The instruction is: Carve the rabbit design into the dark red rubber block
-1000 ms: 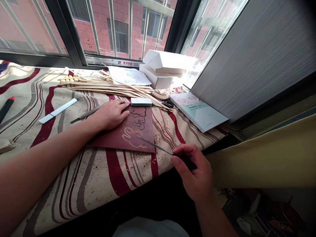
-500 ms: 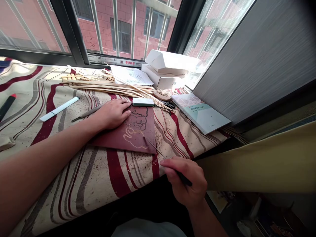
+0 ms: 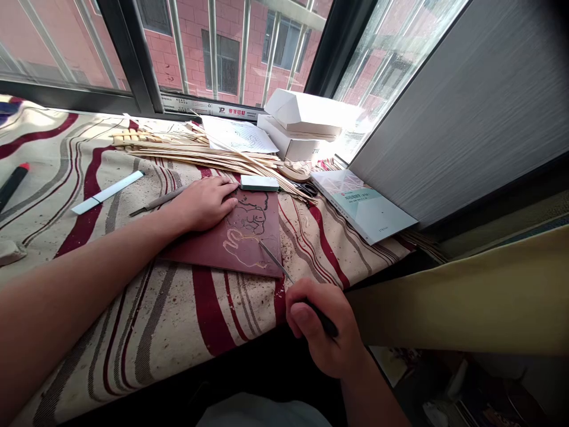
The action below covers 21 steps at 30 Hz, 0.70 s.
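Note:
A dark red board lies on the striped cloth, bearing black drawn outlines and a pale carved line. My left hand rests flat on its upper left part, fingers stretched out. In my right hand, below the board's lower right corner, is a carving tool with a thin metal shaft and a black handle. The fingers wrap round the handle, and the tip meets the board near the carved line. A whitish-green block sits at the board's top edge. Another slim tool lies left of my left hand.
Long thin wooden strips lie towards the window, beside a paper and a white box. Scissors and a book are to the right. A pale flat stick and a black marker are left. Shavings dot the cloth.
My right hand has shifted slightly left and turned, its index finger now more curled round the handle. The tool's tip stays at about the same spot. My left hand keeps its place on the board.

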Available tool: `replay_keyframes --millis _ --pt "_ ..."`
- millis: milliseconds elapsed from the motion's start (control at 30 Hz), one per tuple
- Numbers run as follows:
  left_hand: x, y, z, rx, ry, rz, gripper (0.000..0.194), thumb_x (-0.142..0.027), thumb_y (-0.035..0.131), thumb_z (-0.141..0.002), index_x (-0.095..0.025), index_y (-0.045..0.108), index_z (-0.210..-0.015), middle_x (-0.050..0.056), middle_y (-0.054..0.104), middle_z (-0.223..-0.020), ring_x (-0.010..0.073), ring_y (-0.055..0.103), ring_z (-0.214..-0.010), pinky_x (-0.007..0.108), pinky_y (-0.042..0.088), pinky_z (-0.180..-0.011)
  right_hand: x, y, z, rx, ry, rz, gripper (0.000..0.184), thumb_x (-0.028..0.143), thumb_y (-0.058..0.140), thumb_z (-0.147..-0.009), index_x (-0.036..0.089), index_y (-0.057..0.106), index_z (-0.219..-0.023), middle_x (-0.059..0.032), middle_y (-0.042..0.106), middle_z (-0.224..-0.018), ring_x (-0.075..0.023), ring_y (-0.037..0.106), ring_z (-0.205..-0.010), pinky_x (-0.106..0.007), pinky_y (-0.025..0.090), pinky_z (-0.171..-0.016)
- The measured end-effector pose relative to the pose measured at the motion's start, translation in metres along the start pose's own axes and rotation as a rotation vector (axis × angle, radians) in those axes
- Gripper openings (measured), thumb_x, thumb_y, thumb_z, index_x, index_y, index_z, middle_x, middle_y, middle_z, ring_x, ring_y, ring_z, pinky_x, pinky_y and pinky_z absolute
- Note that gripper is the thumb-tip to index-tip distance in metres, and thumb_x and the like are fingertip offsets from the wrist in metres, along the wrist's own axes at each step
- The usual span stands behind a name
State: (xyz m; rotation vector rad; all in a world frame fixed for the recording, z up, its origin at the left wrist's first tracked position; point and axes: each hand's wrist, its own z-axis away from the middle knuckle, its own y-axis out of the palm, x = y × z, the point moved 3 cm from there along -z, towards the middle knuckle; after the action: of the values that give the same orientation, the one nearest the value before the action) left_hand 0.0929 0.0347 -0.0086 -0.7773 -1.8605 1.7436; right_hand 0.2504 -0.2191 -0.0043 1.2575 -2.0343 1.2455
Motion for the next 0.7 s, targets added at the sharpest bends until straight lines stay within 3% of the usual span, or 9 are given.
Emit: replay_keyframes --millis 167,267,433,700 --pt "-0.002 -0.002 0.001 0.006 -0.006 -0.004 0.069 -0.045 0.027 -0.102 -0.011 0.049 -0.158 0.014 0.049 -0.163 0.0329 0.047 -0.149 0.046 0.037 -0.125 -0.001 0.000 -0.006 0.084 0.012 -0.031 0.045 0.043 0.047 -0.108 0.021 0.039 -0.069 0.0047 0.039 -0.059 -0.0083 0.039 -0.052 -0.025 0.028 -0.053" --pt "-0.003 -0.003 0.001 0.011 -0.008 -0.012 0.068 -0.045 0.027 -0.103 -0.012 0.049 -0.158 0.013 0.049 -0.164 0.0325 0.047 -0.149 0.046 0.037 -0.125 0.001 0.001 -0.009 0.138 -0.058 0.036 0.045 0.042 0.046 -0.107 0.021 0.032 -0.070 0.0050 0.034 -0.059 -0.0089 0.037 -0.052 -0.027 0.025 -0.054" --pt "-0.003 -0.002 0.001 0.024 -0.011 -0.031 0.065 -0.045 0.027 -0.105 -0.015 0.047 -0.159 0.012 0.047 -0.165 0.0314 0.047 -0.149 0.045 0.037 -0.125 0.003 0.002 -0.012 0.259 -0.196 0.198 0.036 0.031 0.048 -0.102 0.023 0.027 -0.074 0.0054 0.034 -0.059 -0.0107 0.034 -0.051 -0.030 0.022 -0.055" --pt "-0.004 -0.002 0.000 0.047 -0.012 -0.044 0.066 -0.046 0.025 -0.106 -0.015 0.044 -0.161 0.012 0.046 -0.165 0.0319 0.045 -0.150 0.045 0.035 -0.126 0.002 0.004 -0.012 0.272 -0.258 0.309 0.032 0.027 0.046 -0.100 0.023 0.028 -0.074 0.0051 0.036 -0.058 -0.0121 0.034 -0.052 -0.032 0.024 -0.056"
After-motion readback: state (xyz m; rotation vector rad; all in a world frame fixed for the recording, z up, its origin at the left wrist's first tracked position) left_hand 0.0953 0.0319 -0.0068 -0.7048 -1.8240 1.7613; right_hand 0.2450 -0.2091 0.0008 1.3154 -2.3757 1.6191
